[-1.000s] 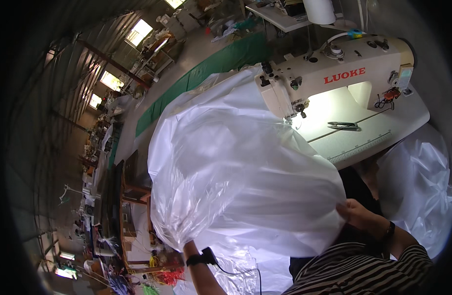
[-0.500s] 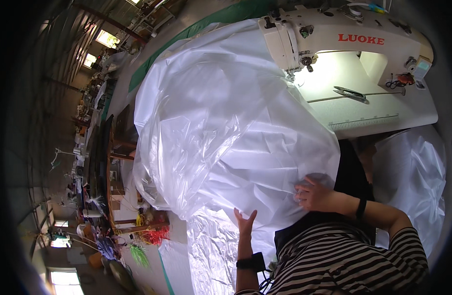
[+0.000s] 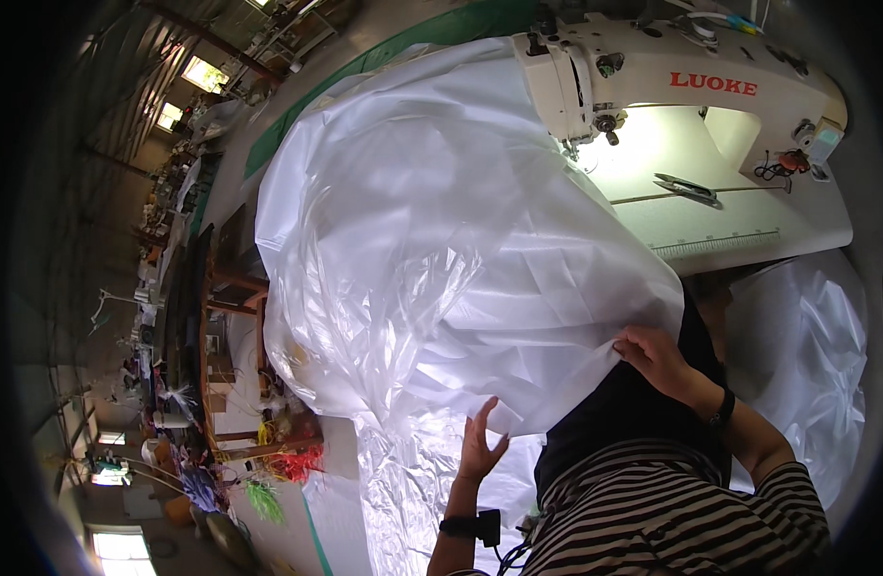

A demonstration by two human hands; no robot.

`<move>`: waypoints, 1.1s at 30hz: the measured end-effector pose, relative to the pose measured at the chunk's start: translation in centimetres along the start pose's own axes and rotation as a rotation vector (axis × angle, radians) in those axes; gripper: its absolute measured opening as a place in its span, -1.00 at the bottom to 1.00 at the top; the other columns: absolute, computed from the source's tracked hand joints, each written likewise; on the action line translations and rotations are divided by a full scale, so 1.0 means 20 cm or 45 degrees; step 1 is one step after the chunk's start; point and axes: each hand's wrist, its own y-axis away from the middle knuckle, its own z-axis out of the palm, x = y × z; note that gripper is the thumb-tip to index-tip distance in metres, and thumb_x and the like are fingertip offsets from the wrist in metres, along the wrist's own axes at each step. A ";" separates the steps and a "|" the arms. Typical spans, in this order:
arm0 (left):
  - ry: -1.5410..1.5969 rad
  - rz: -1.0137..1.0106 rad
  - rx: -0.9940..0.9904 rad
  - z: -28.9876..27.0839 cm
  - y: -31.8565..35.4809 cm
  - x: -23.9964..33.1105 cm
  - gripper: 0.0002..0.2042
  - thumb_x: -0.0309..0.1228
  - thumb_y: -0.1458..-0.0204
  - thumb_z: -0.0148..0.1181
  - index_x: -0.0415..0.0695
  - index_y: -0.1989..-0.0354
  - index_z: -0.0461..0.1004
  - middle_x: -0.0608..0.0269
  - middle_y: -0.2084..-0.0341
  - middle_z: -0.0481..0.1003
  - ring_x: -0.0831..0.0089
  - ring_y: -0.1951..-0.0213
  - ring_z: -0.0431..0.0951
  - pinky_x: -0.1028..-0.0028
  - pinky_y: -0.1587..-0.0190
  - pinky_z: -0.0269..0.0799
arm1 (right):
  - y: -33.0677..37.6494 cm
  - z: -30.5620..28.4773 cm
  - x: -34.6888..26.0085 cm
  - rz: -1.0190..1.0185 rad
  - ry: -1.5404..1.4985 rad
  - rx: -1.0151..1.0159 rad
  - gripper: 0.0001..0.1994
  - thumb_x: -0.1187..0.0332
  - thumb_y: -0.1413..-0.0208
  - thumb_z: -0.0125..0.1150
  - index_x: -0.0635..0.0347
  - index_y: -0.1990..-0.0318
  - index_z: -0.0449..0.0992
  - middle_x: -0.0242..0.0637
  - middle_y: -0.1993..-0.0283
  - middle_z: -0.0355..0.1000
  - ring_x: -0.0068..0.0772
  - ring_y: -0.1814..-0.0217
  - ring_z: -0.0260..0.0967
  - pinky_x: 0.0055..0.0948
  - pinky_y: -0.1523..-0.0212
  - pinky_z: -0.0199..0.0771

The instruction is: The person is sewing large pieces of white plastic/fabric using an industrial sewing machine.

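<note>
A large white, translucent plastic sheet (image 3: 547,278) covers the sewing table and drapes over its front toward my lap. My right hand (image 3: 657,363) pinches the sheet's near right edge between thumb and fingers. Beside the sheet's lower edge, my left hand (image 3: 481,446) is raised with thumb and fingers apart and nothing gripped. Under the head of a white sewing machine (image 3: 653,77), the far part of the sheet reaches the needle area, lit by a lamp. Thinner, shinier crumpled film (image 3: 413,490) hangs below my left hand.
Thread snips (image 3: 686,188) lie on the machine bed, behind a printed ruler scale. More white sheeting (image 3: 797,355) hangs at the right. Left of the table stand a wooden frame (image 3: 232,307) and a bundle of red strands (image 3: 296,465).
My right hand has shifted right and up, from lying on the sheet to pinching its edge. My left hand has moved slightly, fingers still apart. The sheet's near edge has spread rightward.
</note>
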 end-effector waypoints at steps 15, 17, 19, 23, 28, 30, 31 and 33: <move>0.962 -0.925 1.962 -0.97 0.47 -1.12 -0.69 -0.25 -0.24 -0.12 -0.26 0.07 0.37 0.07 0.20 0.52 0.15 0.22 0.53 0.28 0.09 0.50 | 0.31 -0.66 0.24 -0.215 -0.281 1.404 -0.74 0.30 -0.34 -0.08 0.30 0.03 0.42 -0.31 0.18 0.44 -0.45 0.05 0.37 -0.43 -0.12 0.27; 1.094 -0.867 1.947 -1.12 0.59 -1.17 -0.67 -0.24 -0.24 -0.12 -0.25 0.04 0.37 0.06 0.17 0.51 0.15 0.18 0.53 0.26 0.05 0.48 | 0.38 -0.69 0.41 -0.053 -0.202 1.219 -0.75 0.30 -0.33 -0.07 0.30 0.06 0.44 -0.32 0.19 0.44 -0.45 0.06 0.36 -0.44 -0.10 0.28; 1.151 -0.773 1.914 -1.24 0.66 -1.17 -0.66 -0.22 -0.25 -0.13 -0.25 0.01 0.36 0.06 0.14 0.50 0.15 0.13 0.52 0.25 0.01 0.47 | 0.41 -0.66 0.52 0.203 -0.158 0.960 -0.75 0.29 -0.33 -0.03 0.30 0.16 0.49 -0.33 0.22 0.43 -0.47 0.08 0.34 -0.45 -0.02 0.30; 1.231 -0.581 1.695 -1.36 0.68 -1.12 -0.62 -0.19 -0.25 -0.13 -0.25 -0.05 0.35 0.05 0.07 0.49 0.15 0.05 0.50 0.22 -0.07 0.43 | 0.35 -0.54 0.37 0.221 0.533 0.676 -0.82 0.46 -0.23 -0.04 0.34 0.13 0.47 -0.15 0.14 0.45 -0.21 0.04 0.41 -0.34 -0.10 0.33; 1.634 -0.843 1.145 -0.94 0.65 -0.92 -0.49 -0.13 -0.25 -0.13 -0.21 -0.26 0.23 0.03 -0.16 0.37 0.16 -0.20 0.35 0.14 -0.25 0.26 | 0.18 -0.36 -0.19 -0.410 0.977 0.700 -0.74 0.59 -0.04 0.00 0.27 0.09 0.48 -0.18 0.05 0.46 -0.13 -0.15 0.38 -0.11 -0.30 0.23; 1.615 -0.801 0.681 -0.66 0.65 -0.75 -0.46 -0.17 -0.22 -0.07 -0.20 -0.31 0.17 0.03 -0.23 0.30 0.12 -0.24 0.31 0.14 -0.26 0.25 | 0.10 -0.26 -0.35 -0.674 0.779 0.199 -0.71 0.54 0.00 0.10 0.13 0.08 0.49 -0.32 -0.02 0.45 -0.24 -0.20 0.36 0.03 -0.33 0.20; 1.674 -0.799 0.526 -0.53 0.65 -0.64 -0.46 -0.19 -0.20 -0.03 -0.21 -0.30 0.17 0.06 -0.22 0.31 0.12 -0.22 0.32 0.12 -0.26 0.24 | 0.03 -0.15 -0.37 -0.682 0.776 -0.006 -0.73 0.42 -0.02 0.20 0.06 0.07 0.49 -0.36 -0.04 0.43 -0.26 -0.24 0.32 0.01 -0.34 0.17; 1.694 -0.854 0.237 -0.36 0.66 -0.41 -0.44 -0.24 -0.15 0.07 -0.19 -0.30 0.17 0.08 -0.21 0.32 0.10 -0.22 0.32 0.04 -0.26 0.23 | -0.09 0.05 -0.36 -0.772 0.710 -0.365 -0.61 0.13 -0.08 0.25 0.04 -0.03 0.47 -0.33 -0.06 0.44 -0.28 -0.33 0.22 -0.02 -0.40 0.04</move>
